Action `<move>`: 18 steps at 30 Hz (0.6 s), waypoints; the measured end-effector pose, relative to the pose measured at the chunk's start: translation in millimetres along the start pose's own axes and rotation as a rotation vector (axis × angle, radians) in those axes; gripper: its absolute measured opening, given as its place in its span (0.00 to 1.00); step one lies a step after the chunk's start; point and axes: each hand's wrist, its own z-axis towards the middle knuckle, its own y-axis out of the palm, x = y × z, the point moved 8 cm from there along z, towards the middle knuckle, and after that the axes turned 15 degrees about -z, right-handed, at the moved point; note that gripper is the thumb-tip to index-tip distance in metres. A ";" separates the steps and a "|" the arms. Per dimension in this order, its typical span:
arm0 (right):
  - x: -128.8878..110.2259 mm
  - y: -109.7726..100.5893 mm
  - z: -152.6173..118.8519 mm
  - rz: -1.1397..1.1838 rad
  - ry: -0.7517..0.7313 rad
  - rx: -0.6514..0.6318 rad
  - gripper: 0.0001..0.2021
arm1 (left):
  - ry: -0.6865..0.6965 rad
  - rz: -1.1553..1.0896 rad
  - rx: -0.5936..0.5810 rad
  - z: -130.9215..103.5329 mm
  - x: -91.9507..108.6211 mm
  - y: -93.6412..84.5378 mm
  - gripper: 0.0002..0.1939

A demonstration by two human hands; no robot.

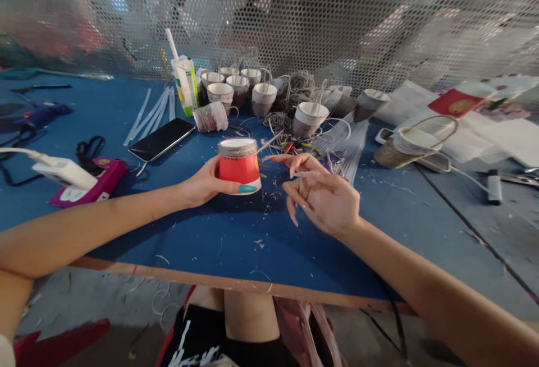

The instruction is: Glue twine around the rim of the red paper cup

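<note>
A red and white paper cup (238, 168) is held by my left hand (206, 183), its thumb across the front and the other fingers mostly hidden behind. Grey-brown cord circles the cup just under its white rim, and a loose end sticks out to the upper right. To the right of the cup, my right hand (322, 193) is raised, palm partly up, with its fingers curved and apart. Nothing is clearly held in it, and it does not touch the cup.
Several cord-wrapped cups (264, 100) stand behind, beside tangled cord (301, 83). A phone (162, 139), white sticks (148, 115) and a drink carton (185, 86) lie or stand left. A power strip (112, 173) is far left; a handled basket (396, 151) is right.
</note>
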 end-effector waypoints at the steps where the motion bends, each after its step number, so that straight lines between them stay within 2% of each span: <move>1: -0.8 -6.9 0.6 -0.033 -0.035 0.064 0.03 | 0.000 0.005 -0.003 0.1 0.1 0.1 0.28; 3: -5.3 -17.7 0.0 -0.133 -0.117 0.177 0.04 | -0.001 0.007 -0.009 0.2 0.0 0.0 0.28; 5: -9.6 -19.9 -1.1 -0.271 -0.160 0.214 0.09 | -0.001 0.010 -0.018 0.0 -0.4 0.4 0.28; 8: -14.9 -11.0 -0.6 -0.466 -0.179 0.138 0.16 | -0.015 0.044 -0.056 -1.5 -2.2 3.6 0.30; 12: -18.8 -4.0 4.8 -0.656 -0.208 0.065 0.20 | -0.027 0.080 -0.117 -4.5 -2.6 9.9 0.31; 18: -3.5 -1.1 20.3 -0.751 -0.136 -0.030 0.21 | -0.007 0.062 -0.127 -6.2 -0.2 10.3 0.31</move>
